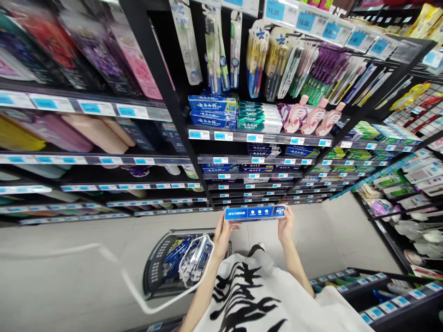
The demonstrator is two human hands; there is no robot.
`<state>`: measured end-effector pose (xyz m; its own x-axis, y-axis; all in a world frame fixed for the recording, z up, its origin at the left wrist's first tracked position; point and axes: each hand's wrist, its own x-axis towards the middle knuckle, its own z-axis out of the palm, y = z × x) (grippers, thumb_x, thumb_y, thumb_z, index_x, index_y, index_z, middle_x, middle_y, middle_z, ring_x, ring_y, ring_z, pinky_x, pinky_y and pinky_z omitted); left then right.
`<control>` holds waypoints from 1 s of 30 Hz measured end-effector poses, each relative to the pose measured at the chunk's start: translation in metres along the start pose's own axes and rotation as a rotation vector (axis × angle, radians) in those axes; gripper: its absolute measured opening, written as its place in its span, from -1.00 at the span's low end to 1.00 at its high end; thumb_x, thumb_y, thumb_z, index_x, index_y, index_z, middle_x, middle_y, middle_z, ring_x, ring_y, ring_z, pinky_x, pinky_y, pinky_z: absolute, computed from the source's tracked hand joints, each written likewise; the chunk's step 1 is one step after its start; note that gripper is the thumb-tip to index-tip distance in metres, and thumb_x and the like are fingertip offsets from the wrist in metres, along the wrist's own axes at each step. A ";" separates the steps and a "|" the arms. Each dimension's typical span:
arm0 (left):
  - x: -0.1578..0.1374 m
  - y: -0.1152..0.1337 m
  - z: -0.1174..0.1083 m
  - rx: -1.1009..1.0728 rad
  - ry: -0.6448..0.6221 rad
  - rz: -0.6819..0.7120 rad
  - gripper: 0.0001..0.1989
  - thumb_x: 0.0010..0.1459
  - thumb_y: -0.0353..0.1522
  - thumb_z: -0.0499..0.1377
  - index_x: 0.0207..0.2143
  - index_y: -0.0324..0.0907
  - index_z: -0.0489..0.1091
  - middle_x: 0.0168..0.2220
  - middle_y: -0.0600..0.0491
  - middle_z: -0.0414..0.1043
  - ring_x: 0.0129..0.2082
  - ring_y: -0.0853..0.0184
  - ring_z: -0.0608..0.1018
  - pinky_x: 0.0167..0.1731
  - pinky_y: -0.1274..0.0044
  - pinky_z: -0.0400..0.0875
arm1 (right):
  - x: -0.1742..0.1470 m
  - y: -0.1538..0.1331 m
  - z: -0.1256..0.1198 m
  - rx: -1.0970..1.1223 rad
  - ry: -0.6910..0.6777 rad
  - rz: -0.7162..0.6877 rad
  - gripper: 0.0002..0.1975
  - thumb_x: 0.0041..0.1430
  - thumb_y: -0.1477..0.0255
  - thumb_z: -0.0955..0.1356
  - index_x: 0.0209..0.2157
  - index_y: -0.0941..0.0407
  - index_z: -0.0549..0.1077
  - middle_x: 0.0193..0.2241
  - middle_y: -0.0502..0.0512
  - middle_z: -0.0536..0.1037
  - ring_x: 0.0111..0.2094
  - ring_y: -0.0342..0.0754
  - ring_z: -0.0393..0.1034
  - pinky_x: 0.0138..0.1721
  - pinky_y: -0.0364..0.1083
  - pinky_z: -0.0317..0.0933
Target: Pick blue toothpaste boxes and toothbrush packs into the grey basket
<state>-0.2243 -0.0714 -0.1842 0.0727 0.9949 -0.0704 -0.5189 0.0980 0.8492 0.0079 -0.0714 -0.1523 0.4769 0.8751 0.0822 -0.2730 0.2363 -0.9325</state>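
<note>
Left hand (222, 234) and right hand (285, 225) pinch a blue box (254, 213) by its ends; the basket (154, 263) holds, apparently, packages.

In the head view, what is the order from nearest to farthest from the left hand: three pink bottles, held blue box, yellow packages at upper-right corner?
1. Held blue box: its left end is in the left hand.
2. Three pink bottles: on the shelf ahead.
3. Yellow packages: upper-right corner.

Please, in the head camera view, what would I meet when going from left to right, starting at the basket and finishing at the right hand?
By their visible middles: black basket → left hand → blue box → right hand.
</note>
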 end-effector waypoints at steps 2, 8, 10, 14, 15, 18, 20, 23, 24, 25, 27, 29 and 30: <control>0.000 -0.001 0.000 0.005 0.007 -0.001 -0.44 0.35 -0.09 0.11 0.34 0.02 0.21 0.08 -0.09 0.49 -0.13 0.21 0.60 -0.17 0.36 0.55 | -0.001 -0.002 0.000 -0.006 -0.015 -0.010 -0.76 0.18 0.28 0.33 -0.23 0.11 0.56 -0.30 0.07 0.53 -0.31 -0.07 0.39 -0.31 -0.12 0.19; -0.002 -0.003 0.003 0.048 0.039 -0.010 -0.44 0.34 -0.08 0.12 0.35 0.09 0.20 0.17 -0.05 0.43 -0.01 0.19 0.55 -0.07 0.32 0.55 | -0.003 -0.005 -0.002 -0.002 0.038 0.012 -0.77 0.15 0.25 0.39 -0.26 0.11 0.56 -0.31 0.03 0.52 -0.33 -0.12 0.36 -0.31 -0.15 0.21; -0.003 -0.001 0.006 0.056 0.032 0.000 -0.42 0.33 -0.10 0.14 0.36 0.08 0.19 0.19 -0.07 0.41 0.06 0.14 0.52 -0.03 0.29 0.55 | -0.003 -0.004 -0.004 0.013 0.068 0.046 -0.76 0.13 0.22 0.42 -0.28 0.11 0.54 -0.35 0.00 0.49 -0.36 -0.14 0.35 -0.34 -0.16 0.22; -0.005 0.003 0.011 0.067 -0.006 0.022 -0.37 0.30 -0.17 0.20 0.37 0.06 0.16 0.18 -0.08 0.41 0.13 0.10 0.48 0.02 0.27 0.53 | -0.005 -0.004 -0.007 0.003 0.096 0.104 -0.71 0.13 0.14 0.44 -0.33 0.08 0.47 -0.50 -0.07 0.41 -0.53 -0.18 0.24 -0.54 -0.17 0.14; -0.005 0.003 0.012 0.071 -0.013 0.023 -0.36 0.30 -0.18 0.21 0.38 0.06 0.15 0.18 -0.08 0.41 0.12 0.11 0.48 0.02 0.27 0.54 | -0.005 -0.004 -0.008 -0.003 0.094 0.119 -0.69 0.13 0.12 0.45 -0.34 0.08 0.46 -0.53 -0.08 0.39 -0.57 -0.18 0.21 -0.59 -0.17 0.11; -0.005 0.002 0.011 0.086 -0.001 0.030 -0.35 0.29 -0.18 0.22 0.38 0.05 0.14 0.21 -0.08 0.38 0.13 0.12 0.47 -0.01 0.31 0.56 | -0.007 -0.005 -0.010 -0.041 0.072 0.161 -0.63 0.14 0.04 0.43 -0.39 0.08 0.44 -0.60 -0.08 0.33 -0.64 -0.17 0.15 -0.68 -0.16 0.03; -0.005 0.000 0.009 0.088 0.021 0.041 -0.35 0.27 -0.17 0.23 0.36 0.04 0.17 0.26 -0.09 0.35 0.16 0.09 0.47 -0.02 0.32 0.57 | -0.009 -0.006 -0.011 -0.079 0.064 0.187 -0.58 0.17 -0.02 0.40 -0.41 0.07 0.43 -0.63 -0.08 0.30 -0.67 -0.19 0.11 -0.72 -0.16 -0.03; -0.005 -0.002 0.006 0.077 0.052 0.064 -0.37 0.23 -0.17 0.27 0.32 0.03 0.24 0.27 -0.10 0.35 0.14 0.08 0.50 -0.02 0.29 0.57 | -0.011 -0.006 -0.011 -0.111 0.073 0.220 -0.53 0.18 -0.06 0.37 -0.47 0.06 0.40 -0.66 -0.09 0.24 -0.71 -0.22 0.02 -0.74 -0.17 -0.12; -0.005 -0.003 0.005 0.075 0.058 0.071 -0.38 0.22 -0.17 0.29 0.30 0.02 0.27 0.27 -0.11 0.36 0.12 0.08 0.52 -0.02 0.29 0.58 | -0.011 -0.006 -0.011 -0.116 0.081 0.230 -0.52 0.17 -0.07 0.37 -0.49 0.07 0.39 -0.67 -0.10 0.22 -0.71 -0.23 -0.01 -0.74 -0.17 -0.15; -0.005 -0.003 0.004 0.078 0.060 0.075 -0.39 0.21 -0.18 0.30 0.28 0.01 0.29 0.27 -0.12 0.36 0.11 0.09 0.53 -0.02 0.28 0.58 | -0.011 -0.006 -0.011 -0.121 0.091 0.238 -0.51 0.16 -0.08 0.38 -0.51 0.07 0.37 -0.67 -0.10 0.20 -0.71 -0.23 -0.03 -0.74 -0.18 -0.17; -0.005 -0.002 0.002 0.093 0.053 0.080 -0.40 0.20 -0.20 0.31 0.28 0.00 0.31 0.27 -0.14 0.35 0.08 0.09 0.54 -0.05 0.29 0.60 | -0.010 -0.007 -0.010 -0.135 0.115 0.264 -0.49 0.14 -0.09 0.38 -0.53 0.07 0.35 -0.68 -0.12 0.17 -0.71 -0.24 -0.07 -0.74 -0.18 -0.21; -0.005 -0.001 0.000 0.111 0.041 0.087 -0.38 0.20 -0.21 0.31 0.29 -0.02 0.29 0.29 -0.15 0.32 0.08 0.08 0.54 -0.09 0.31 0.61 | -0.009 -0.007 -0.010 -0.148 0.142 0.302 -0.48 0.13 -0.11 0.38 -0.54 0.07 0.35 -0.69 -0.12 0.16 -0.71 -0.24 -0.08 -0.74 -0.17 -0.22; -0.005 -0.001 -0.001 0.117 0.036 0.091 -0.36 0.19 -0.21 0.32 0.30 -0.02 0.28 0.31 -0.16 0.30 0.08 0.07 0.53 -0.11 0.33 0.61 | -0.008 -0.008 -0.009 -0.156 0.151 0.323 -0.48 0.13 -0.11 0.38 -0.53 0.07 0.36 -0.69 -0.11 0.17 -0.70 -0.23 -0.08 -0.74 -0.17 -0.22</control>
<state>-0.2253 -0.0765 -0.1853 -0.0022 1.0000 -0.0072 -0.4189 0.0056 0.9080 0.0138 -0.0841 -0.1490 0.5078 0.8192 -0.2666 -0.3046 -0.1187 -0.9450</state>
